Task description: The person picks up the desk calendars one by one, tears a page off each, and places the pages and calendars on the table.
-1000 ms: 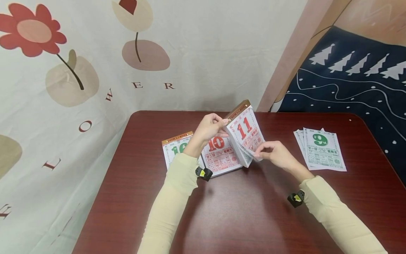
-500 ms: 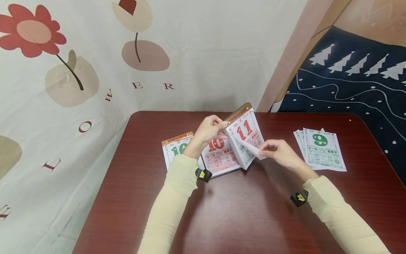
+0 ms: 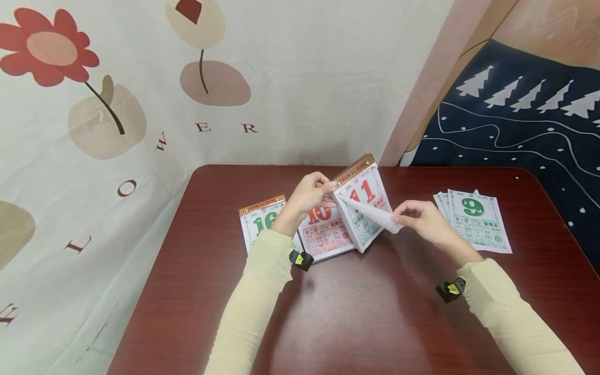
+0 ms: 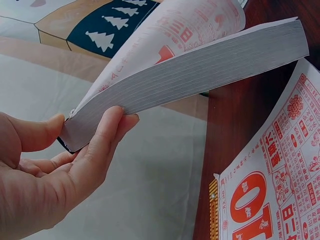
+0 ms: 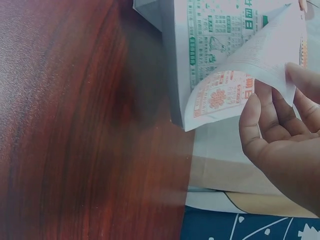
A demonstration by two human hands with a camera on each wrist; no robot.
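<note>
My left hand [image 3: 307,195] grips a thick tear-off calendar [image 3: 354,171] by the left end of its gold-banded top, holding it tilted up. In the left wrist view the thumb lies on one side of the block, fingers on the other. My right hand [image 3: 424,221] pinches the lower corner of the top page [image 3: 377,214], which bears a red 11. That page curls diagonally back, baring a green-printed page [image 5: 220,35] beneath, as the right wrist view shows. Its upper part still lies along the gold band. Under the raised block sits a calendar with a red 10 [image 3: 328,237].
Left of it lies another calendar with a green number [image 3: 255,221], partly covered by my left arm. Several loose sheets [image 3: 479,224], the top one with a green 9, lie at the right on the dark red wooden table [image 3: 347,317]. A printed cloth [image 3: 300,67] hangs behind.
The right hand has moved to the right, pulling the page's corner with it. The page went from hanging almost flat to a wide curl. The raised calendar has dipped slightly.
</note>
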